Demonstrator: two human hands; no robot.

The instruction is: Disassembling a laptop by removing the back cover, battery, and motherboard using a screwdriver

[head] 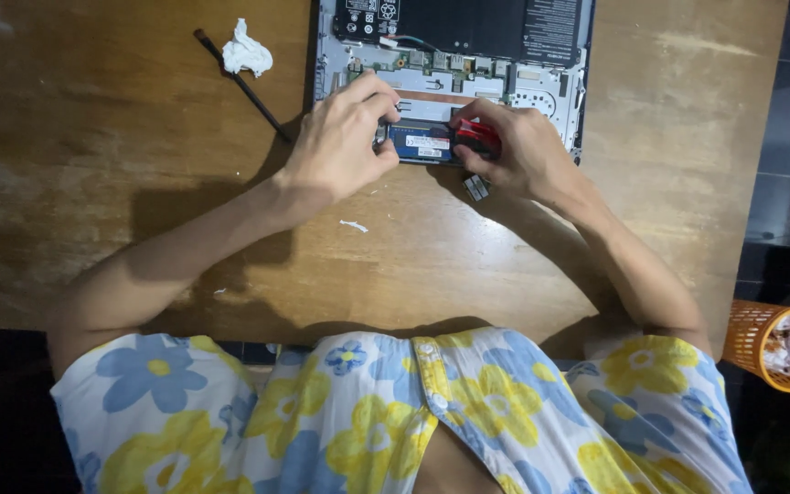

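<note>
An opened laptop (541, 87) with its bottom cover off lies at the far edge of the wooden table (93, 183), its circuit board and black battery exposed. My left hand (340, 137) rests on the laptop's near edge, fingertips pressing at the left end of a blue memory module (421, 142). My right hand (514, 146) grips a red-handled tool (479, 134) at the module's right end. A small dark part (475, 187) lies on the table just below my right hand.
A thin black stick tool (244, 87) and a crumpled white tissue (246, 52) lie left of the laptop. A small white scrap (354, 225) sits on the table. An orange basket (770, 343) with white waste stands on the dark floor at right.
</note>
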